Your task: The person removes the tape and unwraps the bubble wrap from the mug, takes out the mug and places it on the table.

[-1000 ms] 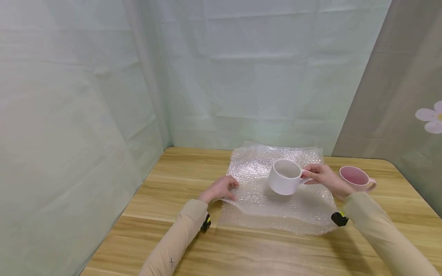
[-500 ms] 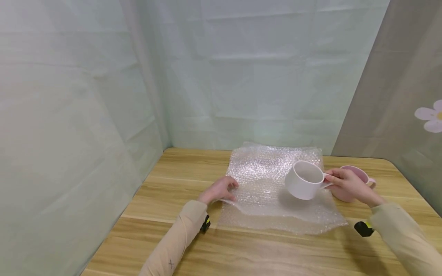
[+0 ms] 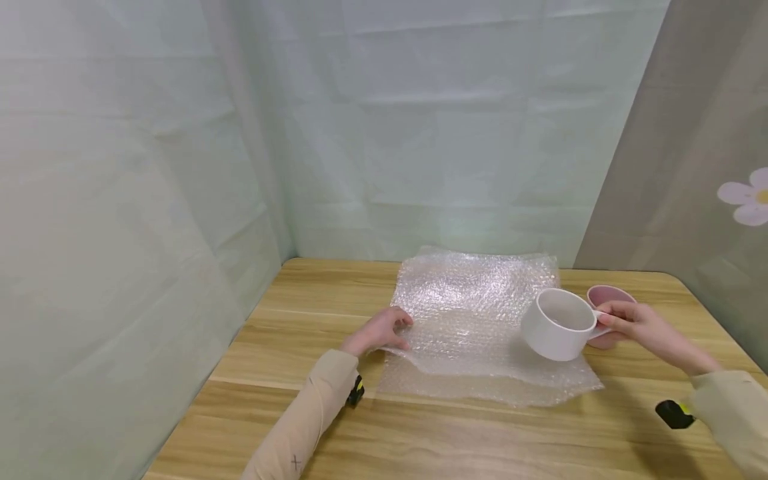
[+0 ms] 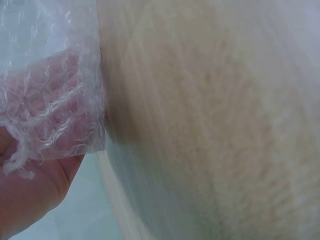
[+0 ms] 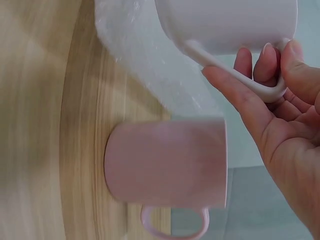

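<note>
My right hand (image 3: 645,328) grips a white mug (image 3: 557,330) by its handle and holds it above the right part of the bubble wrap (image 3: 474,293), tilted a little. The wrist view shows the fingers hooked through the handle (image 5: 240,82) with the thumb on top. At the wrap's left edge, my left hand (image 3: 378,331) pinches the lifted layer; its fingers show through the clear bubbles (image 4: 55,100) in the left wrist view. A pink mug (image 5: 167,162) stands upright on the table, partly hidden behind the white mug and right hand in the head view.
Under everything lies a wood-grain table (image 3: 432,440). Pale green curtains (image 3: 444,153) hang behind and to the left, with a grey-brown panel (image 3: 678,153) at the back right. Wrist cameras (image 3: 675,414) sit on both sleeves.
The right hand has carried the white mug rightward and toward me, from over the middle of the bubble wrap to in front of the pink mug. The left hand has stayed put.
</note>
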Motion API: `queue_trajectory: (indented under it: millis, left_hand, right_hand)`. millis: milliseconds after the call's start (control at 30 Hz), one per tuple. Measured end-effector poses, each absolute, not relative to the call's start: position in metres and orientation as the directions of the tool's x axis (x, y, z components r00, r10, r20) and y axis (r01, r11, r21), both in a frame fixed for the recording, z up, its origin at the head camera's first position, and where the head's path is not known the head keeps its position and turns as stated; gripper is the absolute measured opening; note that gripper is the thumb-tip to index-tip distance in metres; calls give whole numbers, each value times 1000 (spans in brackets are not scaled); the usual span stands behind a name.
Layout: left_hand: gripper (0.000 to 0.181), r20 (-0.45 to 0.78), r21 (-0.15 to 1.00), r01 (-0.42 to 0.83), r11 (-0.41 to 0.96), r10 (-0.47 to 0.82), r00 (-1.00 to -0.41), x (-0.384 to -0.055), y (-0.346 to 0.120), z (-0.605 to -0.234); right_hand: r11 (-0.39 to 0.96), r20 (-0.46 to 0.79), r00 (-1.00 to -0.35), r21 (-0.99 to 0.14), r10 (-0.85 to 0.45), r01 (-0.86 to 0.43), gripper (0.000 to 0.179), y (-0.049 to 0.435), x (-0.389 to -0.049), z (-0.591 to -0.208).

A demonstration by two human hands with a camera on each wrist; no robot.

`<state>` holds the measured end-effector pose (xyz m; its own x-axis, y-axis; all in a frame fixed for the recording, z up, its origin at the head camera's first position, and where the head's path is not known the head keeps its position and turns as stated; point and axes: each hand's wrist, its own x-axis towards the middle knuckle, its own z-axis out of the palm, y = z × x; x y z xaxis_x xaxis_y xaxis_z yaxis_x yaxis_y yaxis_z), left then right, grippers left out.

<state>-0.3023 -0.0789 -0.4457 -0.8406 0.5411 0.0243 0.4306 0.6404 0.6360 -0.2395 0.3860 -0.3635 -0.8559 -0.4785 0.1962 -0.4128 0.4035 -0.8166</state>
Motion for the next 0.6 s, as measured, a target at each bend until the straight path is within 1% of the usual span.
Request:
queue_trajectory:
  millis: [100, 267, 367, 600]
  left_hand:
    - [42, 28, 635, 432, 640, 540, -841, -302, -79, -446]
    - [43, 33, 632, 436, 641, 539, -842, -302, -79, -447]
    - [43, 30, 635, 433, 639, 540, -841, -301, -79, -446]
    - [43, 9, 639, 410, 651, 527, -850, -303, -78, -446]
  right_hand:
    - [350, 184, -840, -848, -511, -398, 12, 395, -236, -365]
    - [316, 217, -818, -846, -532, -430, 13, 408, -230, -369]
    - [281, 221, -809, -860, -545, -425, 15, 416, -228, -372]
    - [294, 182, -822, -874, -539, -387, 16, 432, -225, -376]
